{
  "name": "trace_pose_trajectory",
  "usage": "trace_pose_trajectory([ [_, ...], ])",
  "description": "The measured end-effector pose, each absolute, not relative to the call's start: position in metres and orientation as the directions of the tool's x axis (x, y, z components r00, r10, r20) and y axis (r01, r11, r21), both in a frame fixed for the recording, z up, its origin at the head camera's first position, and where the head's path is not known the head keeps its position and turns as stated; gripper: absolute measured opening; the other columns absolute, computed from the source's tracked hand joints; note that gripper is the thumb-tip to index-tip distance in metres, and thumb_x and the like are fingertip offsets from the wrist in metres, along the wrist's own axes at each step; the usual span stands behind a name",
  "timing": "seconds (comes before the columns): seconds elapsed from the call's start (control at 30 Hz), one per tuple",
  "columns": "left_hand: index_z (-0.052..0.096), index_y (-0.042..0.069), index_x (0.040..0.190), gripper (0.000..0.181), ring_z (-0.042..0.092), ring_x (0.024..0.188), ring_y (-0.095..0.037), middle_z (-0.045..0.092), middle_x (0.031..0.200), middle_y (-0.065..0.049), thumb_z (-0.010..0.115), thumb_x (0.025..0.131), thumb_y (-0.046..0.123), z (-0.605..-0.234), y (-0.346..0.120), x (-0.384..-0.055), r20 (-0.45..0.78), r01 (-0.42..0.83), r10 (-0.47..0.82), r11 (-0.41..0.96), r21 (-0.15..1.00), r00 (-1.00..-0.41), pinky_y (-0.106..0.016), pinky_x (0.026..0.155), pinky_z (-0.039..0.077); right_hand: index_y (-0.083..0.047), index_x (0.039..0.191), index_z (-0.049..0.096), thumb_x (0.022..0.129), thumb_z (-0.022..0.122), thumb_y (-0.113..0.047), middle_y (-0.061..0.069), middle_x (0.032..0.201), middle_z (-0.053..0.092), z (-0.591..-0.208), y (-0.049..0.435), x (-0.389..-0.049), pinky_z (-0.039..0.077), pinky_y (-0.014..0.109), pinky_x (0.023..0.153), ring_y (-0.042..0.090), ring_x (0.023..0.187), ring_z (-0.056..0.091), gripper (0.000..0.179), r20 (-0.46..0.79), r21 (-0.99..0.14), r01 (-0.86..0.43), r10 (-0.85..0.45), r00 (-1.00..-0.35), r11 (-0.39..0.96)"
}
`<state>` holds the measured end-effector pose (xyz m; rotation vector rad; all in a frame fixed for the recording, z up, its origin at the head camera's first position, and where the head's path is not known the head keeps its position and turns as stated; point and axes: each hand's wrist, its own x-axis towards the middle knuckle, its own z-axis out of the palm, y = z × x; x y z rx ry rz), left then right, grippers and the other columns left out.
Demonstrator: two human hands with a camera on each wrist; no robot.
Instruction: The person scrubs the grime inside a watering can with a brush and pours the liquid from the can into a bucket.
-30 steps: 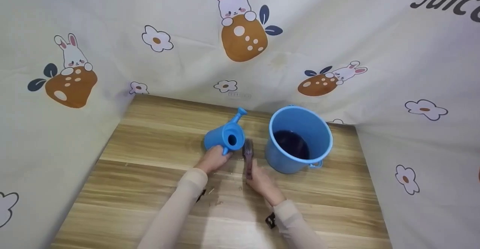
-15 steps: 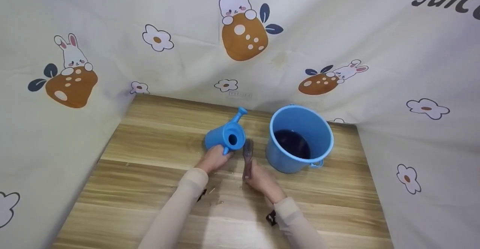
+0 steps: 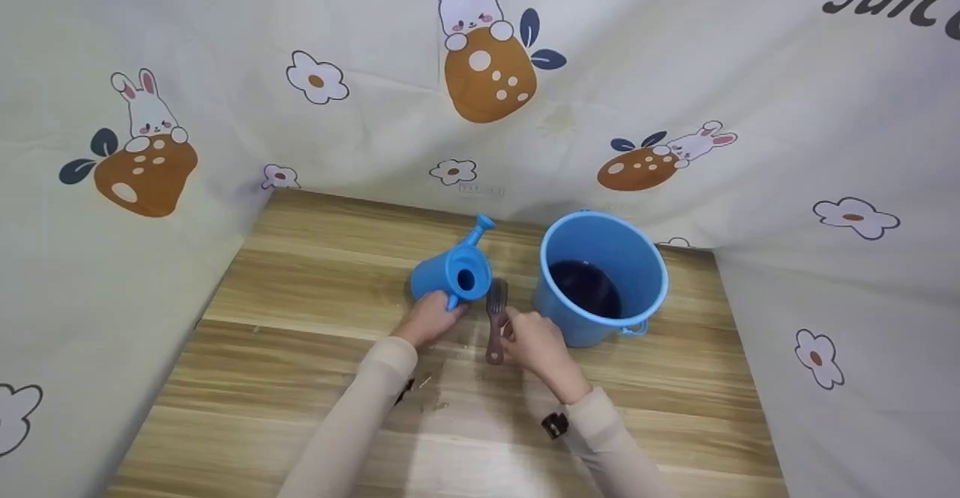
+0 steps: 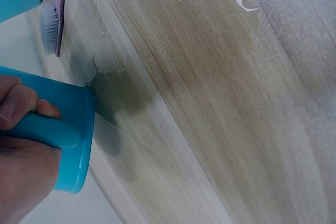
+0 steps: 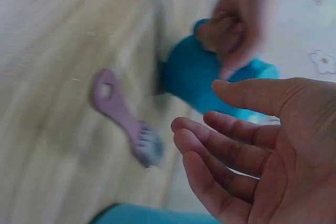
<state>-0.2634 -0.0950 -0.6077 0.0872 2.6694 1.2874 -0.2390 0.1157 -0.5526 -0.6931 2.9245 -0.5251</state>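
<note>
My left hand (image 3: 429, 319) grips the handle of a blue watering can (image 3: 429, 277), which stands on the wooden table with its spout toward the back wall. Between the can and a blue bucket lies a purple-brown scrub brush (image 3: 495, 319). My right hand (image 3: 538, 346) is beside the brush handle, on its right. In the right wrist view, the fingers (image 5: 226, 156) are loosely bent and hold nothing; the brush (image 5: 119, 111) lies apart from them. The left wrist view shows the brush's pale bristles (image 4: 49, 27) from the side.
The blue bucket (image 3: 559, 322), with dark liquid (image 3: 585, 288) in its bottom, stands just right of my right hand. Wet patches and small bits lie on the table (image 3: 300, 378) in front. A printed cloth (image 3: 360, 138) walls off the back and sides.
My right hand has let go of the brush and drawn a little to the right; the brush stays on the table. The left hand and watering can have hardly moved.
</note>
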Motion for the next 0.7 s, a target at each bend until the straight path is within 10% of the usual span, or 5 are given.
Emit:
trace_pose_trajectory([
  [0.7, 0.033, 0.020, 0.059, 0.042, 0.033, 0.052, -0.008, 0.029, 0.054, 0.010, 0.059, 0.092, 0.020, -0.607, -0.094, -0.263, -0.101, 0.015, 0.149, 0.628, 0.778, -0.984, -0.024, 0.051, 0.029, -0.011, 0.104, 0.069, 0.089, 0.074, -0.022, 0.006, 0.100, 0.074, -0.458, 0.152, -0.238, 0.057, 0.042, 0.080, 0.023, 0.092, 0.073, 0.019, 0.177, -0.433, -0.462, -0.430, -0.886, 0.774],
])
